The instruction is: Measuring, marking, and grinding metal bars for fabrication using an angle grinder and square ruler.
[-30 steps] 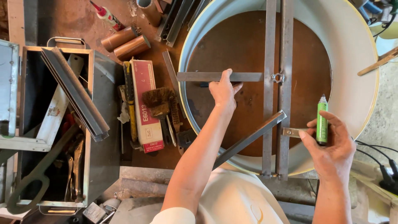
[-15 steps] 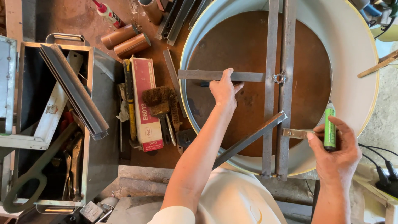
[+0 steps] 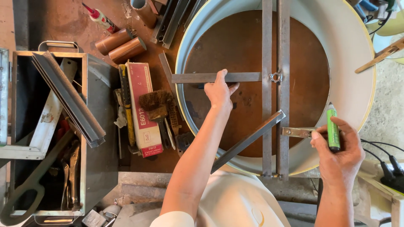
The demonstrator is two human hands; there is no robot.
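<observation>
Left hand (image 3: 219, 90) pressing flat steel bar (image 3: 214, 77), fingers over its edge. Right hand (image 3: 338, 149) gripping green marker (image 3: 332, 128), short metal strip (image 3: 298, 132) just beside fingertips.

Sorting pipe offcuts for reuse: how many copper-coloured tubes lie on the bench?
2: both copper-coloured tubes lie side by side left of the drum, one above the other. More may be hidden.

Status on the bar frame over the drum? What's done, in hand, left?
Done: two long bars lie across the drum, a bolt at the crossing. In hand: left hand presses the short crossbar; right hand holds a green marker by a small metal strip. Left: the diagonal bar looks loose; no marks visible.
</observation>
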